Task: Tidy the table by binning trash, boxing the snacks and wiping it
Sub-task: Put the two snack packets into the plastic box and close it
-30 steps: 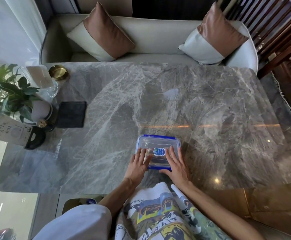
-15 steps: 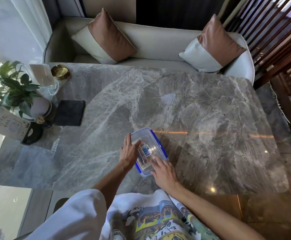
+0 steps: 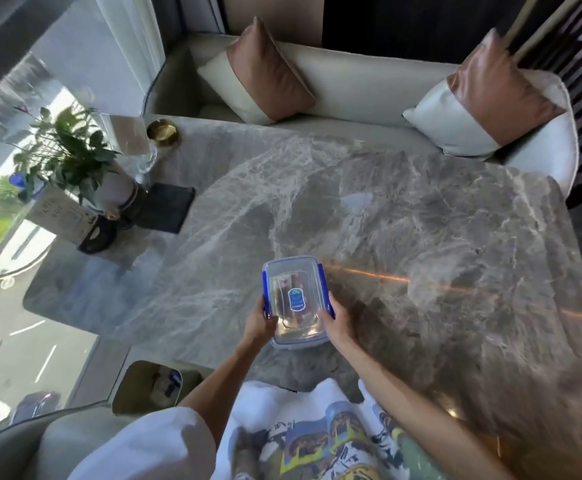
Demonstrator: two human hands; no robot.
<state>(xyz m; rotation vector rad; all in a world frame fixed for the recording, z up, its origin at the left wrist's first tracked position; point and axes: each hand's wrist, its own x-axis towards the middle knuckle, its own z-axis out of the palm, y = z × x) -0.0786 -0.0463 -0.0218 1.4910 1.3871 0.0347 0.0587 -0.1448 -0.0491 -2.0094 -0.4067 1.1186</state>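
Now the box [image 3: 294, 301], flat under both palms a second ago, is being turned end-on and gripped at its sides by the left hand [image 3: 259, 322] and right hand [image 3: 335, 322], near the bench [image 3: 421, 220] front edge; snacks look boxed.

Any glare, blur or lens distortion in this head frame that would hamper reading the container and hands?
Head view: an orange flare streak crosses the marble table right of the clear container; the lid reflects light, so its contents are unclear. The wide lens bows the table edges and sofa. The shirt at the bottom is motion-smeared. Left hand and right hand stay readable.
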